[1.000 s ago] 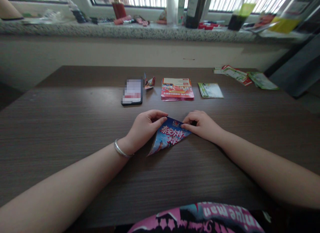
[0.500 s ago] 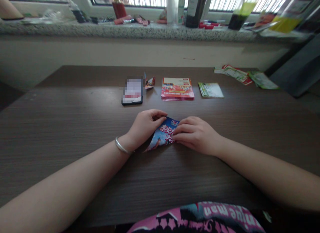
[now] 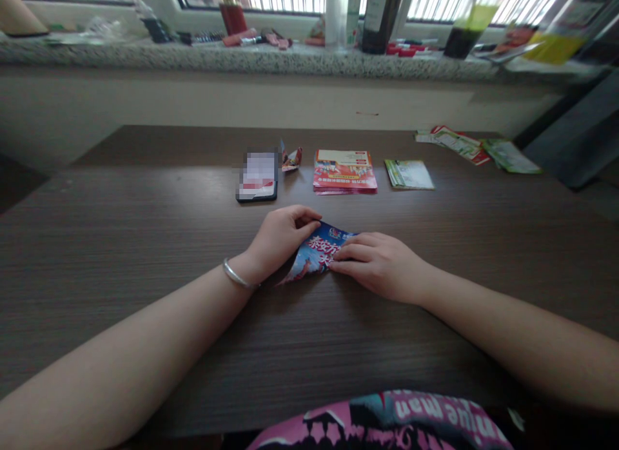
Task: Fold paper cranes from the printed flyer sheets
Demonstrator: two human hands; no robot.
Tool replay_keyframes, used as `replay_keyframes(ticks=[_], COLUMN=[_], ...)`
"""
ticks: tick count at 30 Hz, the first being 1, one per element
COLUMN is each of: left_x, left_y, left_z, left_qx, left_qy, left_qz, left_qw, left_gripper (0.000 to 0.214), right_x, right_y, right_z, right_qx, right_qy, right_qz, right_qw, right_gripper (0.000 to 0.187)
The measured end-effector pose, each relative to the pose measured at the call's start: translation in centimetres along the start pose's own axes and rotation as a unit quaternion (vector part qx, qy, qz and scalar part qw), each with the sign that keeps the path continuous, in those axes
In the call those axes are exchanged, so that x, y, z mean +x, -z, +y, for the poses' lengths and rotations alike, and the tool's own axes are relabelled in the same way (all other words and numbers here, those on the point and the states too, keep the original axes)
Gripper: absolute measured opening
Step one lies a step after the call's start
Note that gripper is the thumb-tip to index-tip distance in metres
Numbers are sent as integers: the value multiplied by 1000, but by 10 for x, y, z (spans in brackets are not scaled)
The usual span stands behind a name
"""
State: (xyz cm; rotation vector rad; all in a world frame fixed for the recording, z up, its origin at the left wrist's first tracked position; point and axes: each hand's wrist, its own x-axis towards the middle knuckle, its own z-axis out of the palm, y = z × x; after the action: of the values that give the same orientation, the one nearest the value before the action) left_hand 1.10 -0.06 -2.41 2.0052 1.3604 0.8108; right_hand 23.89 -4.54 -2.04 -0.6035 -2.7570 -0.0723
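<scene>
A blue printed leaflet [image 3: 313,247] with red and white lettering lies between my hands, its lower left corner tapering to a point and lifted a little. My left hand [image 3: 283,238], with a silver bangle at the wrist, pinches the leaflet's upper left edge between thumb and fingers. On the right part of the leaflet rest the outstretched fingers of my right hand [image 3: 382,264], pressing it down and covering some of the lettering. Whether the right thumb is under the paper is hidden.
Beyond my hands on the brown table [image 3: 193,353] are a phone [image 3: 258,176], a small folded paper piece [image 3: 291,160], a stack of red leaflets [image 3: 345,173] and a green-white packet [image 3: 409,174]. More packets [image 3: 464,146] lie far right. Bottles and small items crowd the stone sill [image 3: 217,58].
My right hand has shifted slightly down on the leaflet, showing more of its upper right edge. The left hand and leaflet have moved up a little.
</scene>
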Motion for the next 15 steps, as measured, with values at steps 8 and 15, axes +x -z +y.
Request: replay_keyframes(ticks=[8,15], left_x=[-1,1], left_y=[0,1], left_z=[-1,-3], left_qx=[4,-1], left_qy=[4,8], left_qz=[6,-7], left_qw=[1000,1000], left_gripper=[25,24], right_x=[1,1], right_y=[0,1], right_z=[-2,-1], right_qx=[-1,0], right_qy=[-16,-7], right_qz=[2,5], right_qw=[1000,1000], right_gripper=[25,26])
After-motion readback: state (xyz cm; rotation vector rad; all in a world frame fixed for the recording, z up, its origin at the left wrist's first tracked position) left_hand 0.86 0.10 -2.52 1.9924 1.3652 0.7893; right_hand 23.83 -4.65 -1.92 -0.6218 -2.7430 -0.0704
